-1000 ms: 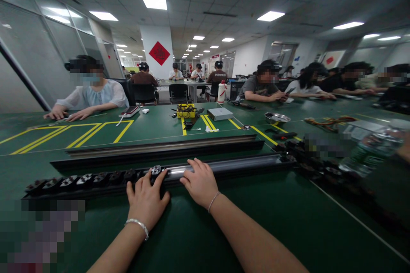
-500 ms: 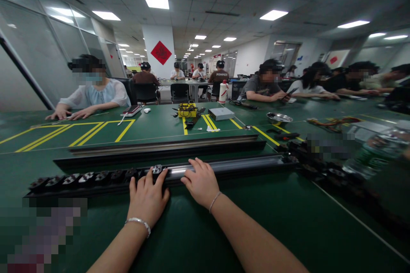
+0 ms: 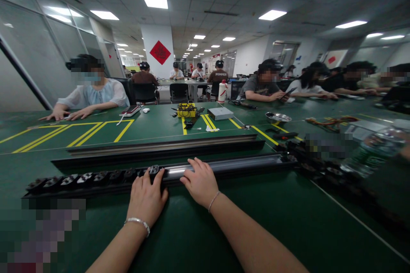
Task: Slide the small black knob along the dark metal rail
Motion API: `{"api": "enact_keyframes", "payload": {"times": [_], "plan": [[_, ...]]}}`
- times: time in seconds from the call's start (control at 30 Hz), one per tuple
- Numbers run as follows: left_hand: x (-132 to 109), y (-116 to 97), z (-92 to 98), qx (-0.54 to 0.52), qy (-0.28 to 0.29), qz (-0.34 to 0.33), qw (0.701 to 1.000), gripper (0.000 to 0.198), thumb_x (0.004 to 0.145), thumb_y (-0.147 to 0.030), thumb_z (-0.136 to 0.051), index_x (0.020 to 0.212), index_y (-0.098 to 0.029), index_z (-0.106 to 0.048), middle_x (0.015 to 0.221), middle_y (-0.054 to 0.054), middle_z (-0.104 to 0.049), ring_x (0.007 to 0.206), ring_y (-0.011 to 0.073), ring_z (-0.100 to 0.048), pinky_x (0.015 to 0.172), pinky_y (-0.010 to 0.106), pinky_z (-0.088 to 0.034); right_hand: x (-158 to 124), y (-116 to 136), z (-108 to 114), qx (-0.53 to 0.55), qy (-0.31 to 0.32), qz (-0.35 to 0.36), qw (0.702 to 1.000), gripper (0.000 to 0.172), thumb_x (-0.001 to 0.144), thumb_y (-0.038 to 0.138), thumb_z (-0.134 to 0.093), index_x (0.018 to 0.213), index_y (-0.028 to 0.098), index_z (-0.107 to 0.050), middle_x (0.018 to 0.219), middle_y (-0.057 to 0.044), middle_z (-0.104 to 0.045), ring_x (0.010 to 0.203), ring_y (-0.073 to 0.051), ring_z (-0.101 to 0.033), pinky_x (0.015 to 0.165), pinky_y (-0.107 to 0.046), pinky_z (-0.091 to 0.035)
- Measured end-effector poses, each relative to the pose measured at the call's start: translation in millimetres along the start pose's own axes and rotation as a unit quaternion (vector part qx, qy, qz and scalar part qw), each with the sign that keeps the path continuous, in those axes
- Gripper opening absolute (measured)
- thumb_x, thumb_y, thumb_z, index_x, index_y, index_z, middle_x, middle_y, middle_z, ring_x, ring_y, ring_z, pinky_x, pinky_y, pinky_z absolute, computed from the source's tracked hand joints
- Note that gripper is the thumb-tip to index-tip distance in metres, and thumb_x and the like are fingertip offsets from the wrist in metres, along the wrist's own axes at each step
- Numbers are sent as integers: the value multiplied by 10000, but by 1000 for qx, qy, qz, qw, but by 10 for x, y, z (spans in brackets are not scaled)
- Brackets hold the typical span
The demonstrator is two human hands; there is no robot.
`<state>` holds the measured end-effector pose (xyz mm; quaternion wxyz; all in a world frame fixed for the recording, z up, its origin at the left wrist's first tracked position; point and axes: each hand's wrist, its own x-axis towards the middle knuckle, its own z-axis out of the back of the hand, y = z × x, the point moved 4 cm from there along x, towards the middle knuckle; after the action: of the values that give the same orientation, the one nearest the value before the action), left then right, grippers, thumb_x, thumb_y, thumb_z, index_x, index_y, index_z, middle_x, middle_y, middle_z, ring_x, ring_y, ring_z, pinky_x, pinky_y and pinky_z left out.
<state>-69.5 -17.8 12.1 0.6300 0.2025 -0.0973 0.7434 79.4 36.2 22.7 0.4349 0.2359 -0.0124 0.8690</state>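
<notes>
A long black rail (image 3: pixel 237 165) with a shiny inner channel lies across the green table. Several dark and silver modules (image 3: pixel 85 178) sit in a row along its left part. At the right end of that row, my left hand (image 3: pixel 146 196) rests its fingertips on a silver-topped module (image 3: pixel 154 169), fingers apart. My right hand (image 3: pixel 201 182) lies on the bare channel just right of it, fingers spread and slightly bent, gripping nothing. Behind, a second black rail (image 3: pixel 166 149) runs parallel.
The green table (image 3: pixel 188 230) carries a yellow box with cables (image 3: pixel 186 111), a grey box (image 3: pixel 220 114), a metal bowl (image 3: pixel 278 117) and a plastic bottle (image 3: pixel 373 149). Dark parts (image 3: pixel 336 172) lie at the right. People sit around the table.
My left hand's fingers have drawn slightly closer together at the silver-topped module. My right hand holds its place on the channel. The whole view has shifted slightly.
</notes>
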Motion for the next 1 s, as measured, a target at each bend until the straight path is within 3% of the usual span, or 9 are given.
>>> {"api": "enact_keyframes", "payload": {"times": [1.0], "plan": [[3, -10, -50, 21, -3, -4, 1000, 526, 736, -344, -457, 1260, -332, -408, 1230, 114, -486, 1061, 282, -477, 969, 445, -250, 4, -5, -28, -6, -12, 10, 1000, 316, 861, 450, -384, 920, 263, -631, 1282, -43, -460, 1204, -234, -346, 952, -377, -270]]}}
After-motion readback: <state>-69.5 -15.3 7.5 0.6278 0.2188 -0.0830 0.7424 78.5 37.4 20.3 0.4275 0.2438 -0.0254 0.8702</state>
